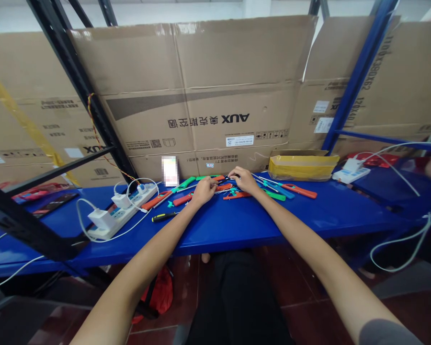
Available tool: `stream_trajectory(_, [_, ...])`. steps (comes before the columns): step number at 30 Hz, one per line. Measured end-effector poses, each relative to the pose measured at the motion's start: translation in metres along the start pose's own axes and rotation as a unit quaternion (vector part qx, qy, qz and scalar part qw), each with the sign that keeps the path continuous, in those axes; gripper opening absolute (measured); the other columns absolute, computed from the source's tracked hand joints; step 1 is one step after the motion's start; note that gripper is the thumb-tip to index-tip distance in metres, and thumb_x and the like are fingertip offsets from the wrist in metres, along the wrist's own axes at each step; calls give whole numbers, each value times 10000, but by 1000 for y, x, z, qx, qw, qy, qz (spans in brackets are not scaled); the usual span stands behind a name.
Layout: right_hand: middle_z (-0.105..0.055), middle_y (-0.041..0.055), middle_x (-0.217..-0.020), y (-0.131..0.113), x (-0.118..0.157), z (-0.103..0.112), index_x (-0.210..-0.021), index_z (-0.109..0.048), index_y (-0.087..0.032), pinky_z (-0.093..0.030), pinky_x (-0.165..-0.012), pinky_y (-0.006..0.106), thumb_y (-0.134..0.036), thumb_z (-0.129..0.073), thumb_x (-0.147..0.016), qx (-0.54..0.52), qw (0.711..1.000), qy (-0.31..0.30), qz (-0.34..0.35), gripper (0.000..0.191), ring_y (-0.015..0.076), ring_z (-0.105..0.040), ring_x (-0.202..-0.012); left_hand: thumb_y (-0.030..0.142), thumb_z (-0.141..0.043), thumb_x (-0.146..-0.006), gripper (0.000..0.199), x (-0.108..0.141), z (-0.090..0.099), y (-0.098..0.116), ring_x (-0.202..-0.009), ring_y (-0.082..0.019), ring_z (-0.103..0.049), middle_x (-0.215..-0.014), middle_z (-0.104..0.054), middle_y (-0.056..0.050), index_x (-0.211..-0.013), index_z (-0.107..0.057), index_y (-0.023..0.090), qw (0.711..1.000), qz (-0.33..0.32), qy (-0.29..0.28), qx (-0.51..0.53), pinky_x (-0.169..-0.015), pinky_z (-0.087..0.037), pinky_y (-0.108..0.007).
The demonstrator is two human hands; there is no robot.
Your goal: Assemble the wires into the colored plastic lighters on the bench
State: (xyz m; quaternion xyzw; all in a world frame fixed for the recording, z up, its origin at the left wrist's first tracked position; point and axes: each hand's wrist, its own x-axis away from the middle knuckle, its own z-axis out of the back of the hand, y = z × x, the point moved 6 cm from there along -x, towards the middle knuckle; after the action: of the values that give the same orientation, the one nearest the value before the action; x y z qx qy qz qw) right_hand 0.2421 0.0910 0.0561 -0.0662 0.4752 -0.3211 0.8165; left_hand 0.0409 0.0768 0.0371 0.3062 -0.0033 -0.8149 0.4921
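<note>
Near the far edge of a blue metal workbench (230, 239), at the centre of the frame, a slender dark-shafted tool (230, 178) with an orange handle is seen between the left hand (203, 189) and the right hand (244, 181). Its long axis is laid roughly level across the frame, with the orange handle toward the left hand and the thin shaft toward the right hand. Both hands are curled inward and the fingertips are brought close around it, but whether it is actually gripped cannot be told, as the fingers are small in the view and overlap the tools. Around the hands, long-shafted tools (300, 190) with orange, red, green and teal plastic handles are scattered at mixed angles. A black-and-yellow screwdriver (164, 216) is lying apart, nearer the front edge and left of the hands. Further left, a white power strip (122, 214) is placed at a slant, with white chargers (100, 218) plugged in. A yellow box (303, 167) is set at the far right of the bench, against flattened AUX cardboard (233, 119).
</note>
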Motion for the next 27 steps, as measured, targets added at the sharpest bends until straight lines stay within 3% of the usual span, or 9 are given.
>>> stream_trajectory(14, [-723, 63, -945, -6, 1, 1, -898, -748, -235, -527, -901, 338, -139, -591, -978, 15, 1000, 17, 13, 200, 233, -684, -924, 125, -660, -896, 157, 0, -2, -1, -837, -189, -660, -944, -667, -50, -1003, -763, 175, 1000, -16, 10, 25, -821, -518, -302])
stream_trajectory(27, [-740, 79, -1032, -3, 5, -6, -999, -749, -240, -535, -925, 357, -199, -583, -1023, 55, 997, -40, 48, 173, 242, -684, -986, 141, -586, -961, 118, 4, -6, -3, -963, -235, -655, -1025, -656, -84, -1015, -677, 193, 1000, -7, -8, -3, -854, -519, -346])
